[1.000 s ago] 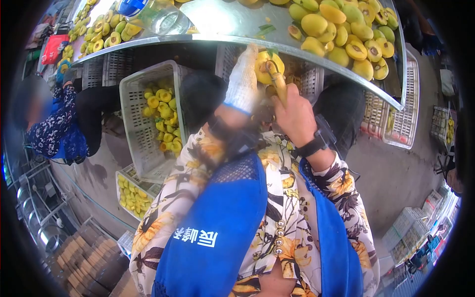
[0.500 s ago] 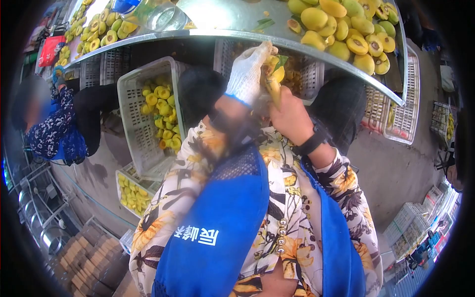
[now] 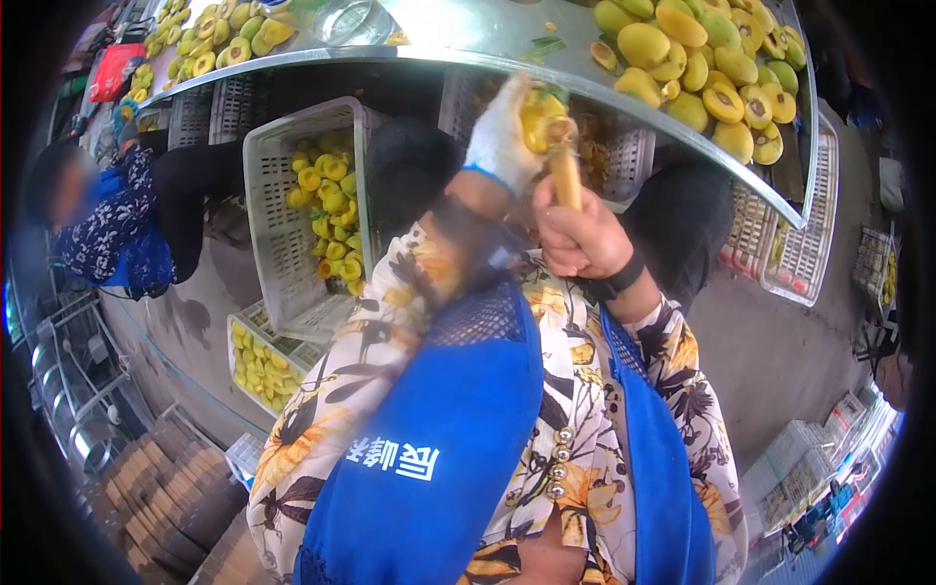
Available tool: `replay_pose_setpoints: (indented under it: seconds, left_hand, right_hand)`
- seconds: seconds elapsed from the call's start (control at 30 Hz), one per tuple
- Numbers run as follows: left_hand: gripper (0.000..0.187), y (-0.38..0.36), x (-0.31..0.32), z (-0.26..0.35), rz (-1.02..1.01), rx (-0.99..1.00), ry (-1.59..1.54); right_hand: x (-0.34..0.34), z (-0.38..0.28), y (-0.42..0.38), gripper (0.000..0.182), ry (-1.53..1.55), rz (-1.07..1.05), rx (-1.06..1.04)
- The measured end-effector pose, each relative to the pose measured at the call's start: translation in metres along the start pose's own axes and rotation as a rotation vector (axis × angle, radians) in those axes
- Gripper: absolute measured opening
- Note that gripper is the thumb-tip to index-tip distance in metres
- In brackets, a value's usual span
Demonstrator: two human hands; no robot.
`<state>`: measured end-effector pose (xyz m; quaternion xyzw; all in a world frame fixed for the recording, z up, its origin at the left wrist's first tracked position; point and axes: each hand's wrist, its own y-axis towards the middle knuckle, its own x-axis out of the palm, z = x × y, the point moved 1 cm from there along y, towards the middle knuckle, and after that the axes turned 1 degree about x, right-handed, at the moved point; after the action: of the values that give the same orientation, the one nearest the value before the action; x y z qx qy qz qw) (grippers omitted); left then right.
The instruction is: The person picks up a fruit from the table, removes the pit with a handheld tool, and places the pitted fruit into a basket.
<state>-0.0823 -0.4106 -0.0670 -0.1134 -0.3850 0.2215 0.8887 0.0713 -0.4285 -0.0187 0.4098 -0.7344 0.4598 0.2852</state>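
My left hand (image 3: 500,135), in a white knit glove, is closed around a yellow peach (image 3: 539,119) just below the edge of the metal table. Bare, with a dark watch on its wrist, my right hand (image 3: 583,234) grips a wooden-handled pitting tool (image 3: 565,174). The tool points up, its working end against the peach, where its exact shape cannot be made out. Below both hands, partly hidden by them, a crate (image 3: 636,161) holds brownish-yellow fruit pieces.
Peaches (image 3: 717,73), some halved, are heaped on the metal table (image 3: 458,34). A white crate (image 3: 268,214) of cut peaches stands left of my knee, with another crate (image 3: 255,366) below it. Further left sits a person (image 3: 117,229) in a blue apron. More crates (image 3: 790,224) stand right.
My right hand has turned the tool, so its handle is more upright and its end meets the peach. The peach now faces me more openly in my gloved hand. The view has shifted slightly.
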Motion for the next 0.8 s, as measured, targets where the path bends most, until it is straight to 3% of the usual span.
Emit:
replay_pose_setpoints:
  seconds: [0.03,0.1,0.13,0.17,0.27,0.3,0.37,0.53,0.63,0.73,0.77,0.8]
  left_hand:
    - [0.029,-0.001,-0.009,0.004,0.003,0.097,0.169]
    - [0.031,-0.009,-0.017,0.022,0.059,0.286,0.520]
    - [0.033,-0.001,-0.023,0.023,0.097,-0.102,-0.101]
    - [0.033,-0.007,-0.026,0.030,0.014,-0.143,-0.062]
    - [0.034,-0.023,-0.016,0.049,-0.169,-0.205,0.047]
    - [0.034,-0.026,-0.015,0.048,-0.182,-0.199,0.086]
    - [0.035,-0.026,-0.014,0.047,-0.245,-0.193,0.124]
    - [0.045,-0.031,-0.013,0.035,-0.333,-0.216,0.159]
    - [0.054,-0.033,-0.024,0.039,-0.326,-0.226,0.067]
    - [0.061,-0.045,-0.037,0.070,-0.418,-0.187,0.167]
    - [0.062,-0.055,-0.035,0.078,-0.301,-0.093,0.203]
    - [0.057,-0.059,-0.047,0.090,-0.297,-0.046,0.178]
  right_hand:
    - [0.001,0.000,-0.002,0.007,0.050,-0.097,-0.049]
    - [-0.006,-0.003,0.008,0.010,-0.261,0.219,-0.078]
    - [-0.008,-0.005,0.012,0.012,-0.407,0.384,-0.093]
    - [-0.008,-0.010,0.016,0.020,-0.747,0.586,-0.071]
    - [-0.018,-0.012,0.021,0.026,-0.651,0.668,-0.333]
    - [-0.016,-0.016,0.021,0.031,-0.538,0.573,-0.398]
    - [-0.011,-0.021,0.030,0.032,-0.611,0.533,-0.500]
    - [-0.003,-0.021,0.033,0.015,-0.660,0.456,-0.491]
    - [-0.001,-0.024,0.031,0.011,-0.466,0.592,-0.412]
    - [-0.012,-0.029,0.024,0.009,-0.368,0.498,-0.497]
    - [-0.027,-0.032,0.024,0.019,-0.495,0.459,-0.468]
    - [-0.032,-0.029,0.029,0.029,-0.865,0.540,-0.500]
